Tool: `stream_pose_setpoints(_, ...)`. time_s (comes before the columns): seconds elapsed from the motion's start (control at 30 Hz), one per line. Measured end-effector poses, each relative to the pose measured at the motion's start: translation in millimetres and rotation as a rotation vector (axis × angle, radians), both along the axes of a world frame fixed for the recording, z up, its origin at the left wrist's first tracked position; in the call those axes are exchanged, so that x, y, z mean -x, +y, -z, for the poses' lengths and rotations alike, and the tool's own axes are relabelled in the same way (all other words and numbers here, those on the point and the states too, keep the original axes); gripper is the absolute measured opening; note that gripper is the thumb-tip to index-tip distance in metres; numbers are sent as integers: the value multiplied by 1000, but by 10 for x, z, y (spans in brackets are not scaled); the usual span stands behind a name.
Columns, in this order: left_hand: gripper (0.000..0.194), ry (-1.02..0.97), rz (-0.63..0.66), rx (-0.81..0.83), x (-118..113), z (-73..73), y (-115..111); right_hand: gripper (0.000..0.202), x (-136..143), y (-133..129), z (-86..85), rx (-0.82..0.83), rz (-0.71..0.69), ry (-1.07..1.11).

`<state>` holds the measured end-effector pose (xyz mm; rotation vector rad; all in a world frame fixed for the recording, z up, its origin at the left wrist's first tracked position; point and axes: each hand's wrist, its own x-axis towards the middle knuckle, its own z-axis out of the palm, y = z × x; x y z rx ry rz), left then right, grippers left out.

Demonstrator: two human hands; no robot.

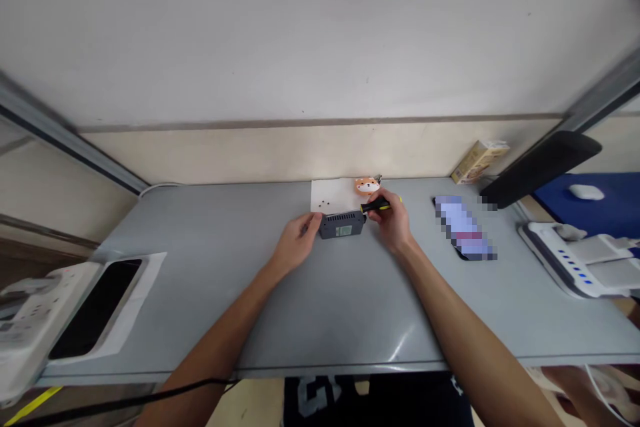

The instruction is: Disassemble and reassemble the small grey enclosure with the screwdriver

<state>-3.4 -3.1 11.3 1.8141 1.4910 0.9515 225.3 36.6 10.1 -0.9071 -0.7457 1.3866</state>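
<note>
At far left, a white power strip [37, 327] with a plug pushed in; just beside, a dark-screened phone [97, 310], face up on a white sheet [131, 313]. Next, over the grey table [180, 293], the left hand [299, 240]: closed to a pinch, thumb and fingers on the left end of a dark grey box [343, 225], apparently steadying it. Box at mid-table, toward the back, label facing the body, slots along the upper edge; cannot tell about contact with the tabletop. Just behind, pale paper [337, 192] bearing a few small dark bits [323, 201], probably screws, plus an orange-and-white animal-faced item [367, 185]. At the box's right end, a screwdriver [379, 204], tip at or very near the upper corner; cannot tell if seated. Around its handle, the right hand [393, 220], fingers curled closed.

Looks like screw work at that end, in or out impossible to tell. Seems to call next for a firm left pinch, a tip kept in line, and a controlled twist.

Farther right, a lit phone [463, 227], a carton [479, 161] near the wall, an angled black slab [543, 170], and a white power block [555, 260].
</note>
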Motion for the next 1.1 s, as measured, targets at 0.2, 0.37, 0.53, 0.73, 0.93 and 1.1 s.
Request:
stream_pose_setpoints(0.2, 29, -77, 86, -295, 59, -56, -29, 28, 27, -48, -17, -10, -27, -10)
stream_pose_setpoints(0.37, 16, 27, 142, -494, 84, -19, -31, 27, 27, -54, -3, -42, -18, -37)
stream_pose_setpoints(0.53, 8, 139, 153, -584, 100, 56, 0, 26, 24, -42, -11, -64, -7, -30)
stream_pose_setpoints(0.73, 8, 242, 161, -615, 110, 57, 25, 36, 19, 56, 81, -28, 116, -230)
stream_pose_setpoints(0.93, 14, 235, 227, -618, 114, 30, 23, 45, 51, 62, 182, -101, 20, -494)
stream_pose_setpoints(1.1, 15, 262, 219, -665, 199, -20, 35, 43, 56, 44, 166, -116, -15, -504)
